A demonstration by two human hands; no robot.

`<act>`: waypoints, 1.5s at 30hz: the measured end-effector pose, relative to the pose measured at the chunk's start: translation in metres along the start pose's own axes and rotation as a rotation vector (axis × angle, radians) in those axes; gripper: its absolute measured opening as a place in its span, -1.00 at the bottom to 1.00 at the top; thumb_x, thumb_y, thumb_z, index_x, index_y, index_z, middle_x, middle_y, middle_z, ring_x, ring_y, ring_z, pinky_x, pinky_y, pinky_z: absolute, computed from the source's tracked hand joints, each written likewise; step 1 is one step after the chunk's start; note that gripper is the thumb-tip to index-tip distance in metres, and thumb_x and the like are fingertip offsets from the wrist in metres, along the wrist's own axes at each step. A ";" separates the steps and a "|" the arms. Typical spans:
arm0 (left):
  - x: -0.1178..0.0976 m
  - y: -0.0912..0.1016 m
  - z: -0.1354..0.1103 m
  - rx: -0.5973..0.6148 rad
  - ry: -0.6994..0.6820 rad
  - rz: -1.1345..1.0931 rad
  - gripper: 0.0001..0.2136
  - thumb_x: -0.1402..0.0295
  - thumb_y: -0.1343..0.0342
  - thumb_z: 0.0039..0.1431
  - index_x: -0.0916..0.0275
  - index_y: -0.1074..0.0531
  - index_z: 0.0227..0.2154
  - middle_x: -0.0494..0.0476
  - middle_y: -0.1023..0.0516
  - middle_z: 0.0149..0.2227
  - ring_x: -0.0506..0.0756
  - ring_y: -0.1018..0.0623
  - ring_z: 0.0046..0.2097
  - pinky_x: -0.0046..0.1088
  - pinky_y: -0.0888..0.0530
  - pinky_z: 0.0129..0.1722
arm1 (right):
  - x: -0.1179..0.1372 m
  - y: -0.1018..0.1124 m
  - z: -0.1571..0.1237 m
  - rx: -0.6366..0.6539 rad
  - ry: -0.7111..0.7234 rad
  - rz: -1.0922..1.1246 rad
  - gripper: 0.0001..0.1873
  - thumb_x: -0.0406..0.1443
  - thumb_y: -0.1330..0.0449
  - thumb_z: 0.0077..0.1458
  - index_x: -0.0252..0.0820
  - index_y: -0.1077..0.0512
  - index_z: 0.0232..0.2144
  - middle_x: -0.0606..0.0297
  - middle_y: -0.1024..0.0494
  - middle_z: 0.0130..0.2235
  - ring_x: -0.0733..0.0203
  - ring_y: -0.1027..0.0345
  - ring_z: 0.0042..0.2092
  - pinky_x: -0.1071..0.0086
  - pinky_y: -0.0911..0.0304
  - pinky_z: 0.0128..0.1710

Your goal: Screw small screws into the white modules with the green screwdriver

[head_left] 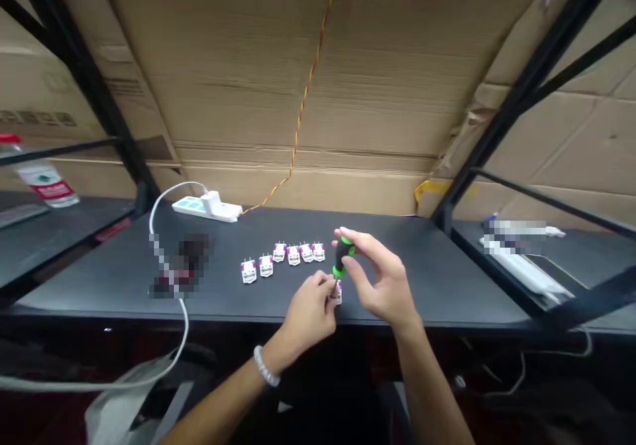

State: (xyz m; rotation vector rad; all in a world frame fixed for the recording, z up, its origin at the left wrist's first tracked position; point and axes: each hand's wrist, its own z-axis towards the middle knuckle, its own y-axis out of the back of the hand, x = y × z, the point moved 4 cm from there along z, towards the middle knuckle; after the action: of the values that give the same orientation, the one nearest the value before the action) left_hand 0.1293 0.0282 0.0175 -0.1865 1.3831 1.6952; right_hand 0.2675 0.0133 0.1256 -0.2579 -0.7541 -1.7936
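My right hand [382, 279] grips a small screwdriver [342, 254] with a black and green handle, held nearly upright with its shaft pointing down. The fingers of my left hand [312, 309] are pinched around the screwdriver's lower end and a small white-and-purple pronged part [338, 293], mostly hidden behind them near the front edge of the table. Several similar white pieces with two thin prongs lie in a loose row to the left and behind, among them one pronged part [248, 271] at the far left and another pronged part [318, 252] nearest my hands.
A white power strip [209, 208] with a plugged-in adapter sits at the back left. Its white cable [186, 319] loops over the front edge, past a blurred dark object [183, 266]. A twisted red-yellow wire [303, 100] hangs before the cardboard. Black frame posts [477, 147] flank the table.
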 end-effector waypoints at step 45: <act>0.000 0.004 0.000 -0.047 0.054 -0.100 -0.79 0.63 -0.14 0.14 0.17 -0.50 -0.28 0.12 -0.55 -0.09 0.20 -0.56 0.01 -0.20 -0.52 0.09 | 0.012 0.001 0.001 -0.115 0.082 -0.167 -0.59 -0.32 -0.35 0.25 -0.01 -0.52 0.13 0.16 -0.55 -0.05 0.10 -0.53 -0.10 0.20 -0.56 -0.12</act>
State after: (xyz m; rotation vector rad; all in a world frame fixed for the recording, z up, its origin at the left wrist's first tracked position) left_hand 0.1267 0.0281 0.0204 -0.3249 1.3514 1.6517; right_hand 0.2640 0.0047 0.1325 -0.2001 -0.6307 -1.9963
